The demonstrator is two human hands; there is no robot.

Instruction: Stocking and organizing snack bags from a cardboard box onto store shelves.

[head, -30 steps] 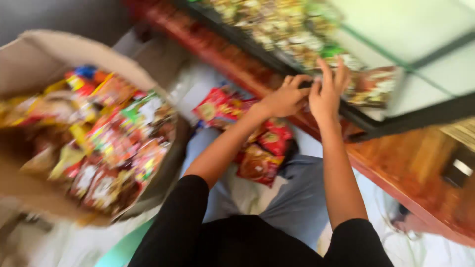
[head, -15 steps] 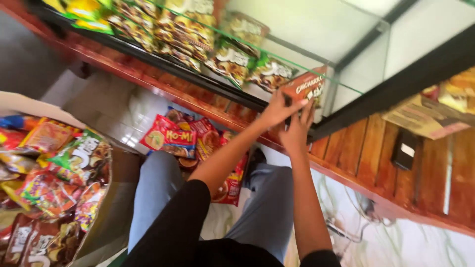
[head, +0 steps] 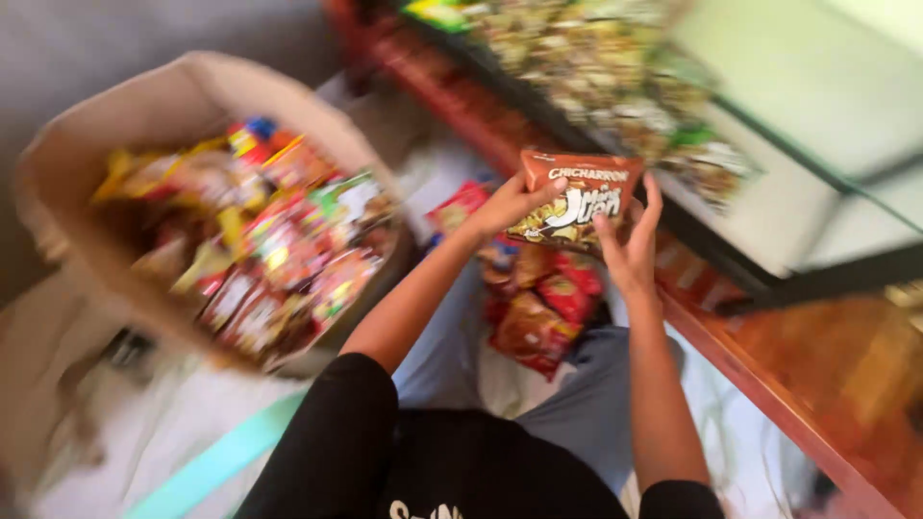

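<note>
While both hands (head: 577, 226) grip its sides, snack packet (head: 575, 200) sits between them.

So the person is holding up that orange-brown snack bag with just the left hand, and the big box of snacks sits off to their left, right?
Not quite: the head view shows both hands on the orange-brown snack bag, the left hand at its left edge and the right hand at its right side. The big box of snacks does sit off to their left.

A box (head: 144, 115) full of snack packets (head: 260, 240) stands left; more packets (head: 538, 308) lie on the lap, before the shelf (head: 596, 67).
</note>
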